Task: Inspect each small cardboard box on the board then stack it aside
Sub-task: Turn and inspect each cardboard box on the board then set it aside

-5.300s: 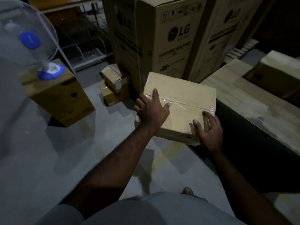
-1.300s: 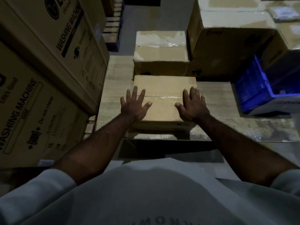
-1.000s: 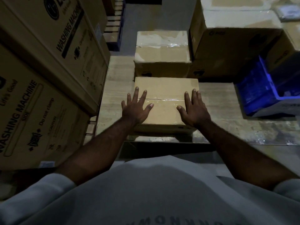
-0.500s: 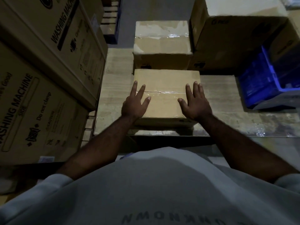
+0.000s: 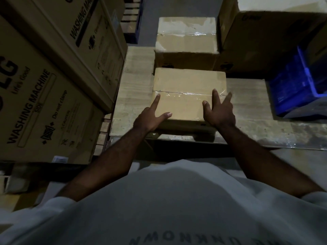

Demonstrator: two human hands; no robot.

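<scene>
A small taped cardboard box (image 5: 187, 89) lies flat on the pale wooden board (image 5: 247, 103), near its front edge. My left hand (image 5: 150, 117) is at the box's near left corner, forefinger and thumb stretched out on its top, the other fingers hidden over the left side. My right hand (image 5: 218, 110) rests at the near right corner with straight fingers spread on the top. A second small taped box (image 5: 186, 39) stands just behind the first, touching it.
Tall washing-machine cartons (image 5: 53, 85) wall off the left side. A large carton (image 5: 265, 41) stands at the back right, with a blue crate (image 5: 299, 85) on the board's right end. Bare board shows on both sides of the near box.
Five seconds ago I was carrying the box over the floor; now it lies on the board. In the last second both hands slid from the top toward its near corners.
</scene>
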